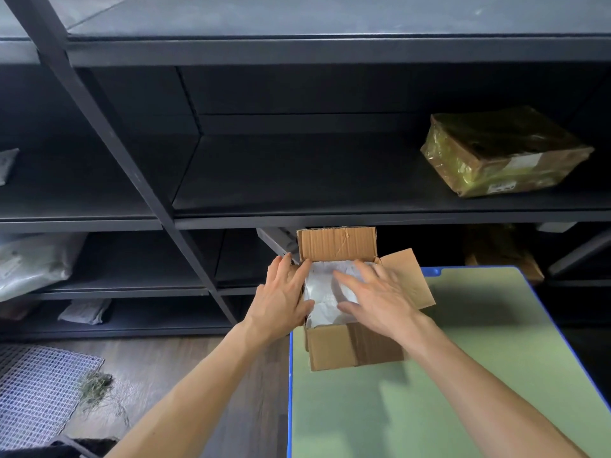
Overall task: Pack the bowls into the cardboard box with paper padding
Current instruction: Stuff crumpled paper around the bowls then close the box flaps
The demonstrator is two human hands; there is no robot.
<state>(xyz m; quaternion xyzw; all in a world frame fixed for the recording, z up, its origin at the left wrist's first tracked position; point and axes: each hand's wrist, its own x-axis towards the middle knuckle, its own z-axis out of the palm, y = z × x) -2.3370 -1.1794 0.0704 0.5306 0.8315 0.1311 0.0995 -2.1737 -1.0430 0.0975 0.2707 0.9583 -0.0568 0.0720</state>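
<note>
Right hand [380, 299] covers white paper [322, 292]; cardboard box [344, 348] contents hidden.

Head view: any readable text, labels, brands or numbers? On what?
No text here can be read.
On the taped parcel on the shelf: two white labels, print too small and blurred to read.
On the cardboard box: no print visible.

Cardboard box [344, 350] on table [413, 408] far-left corner, paper padding [322, 300] inside, shelving [297, 209] behind.
</note>
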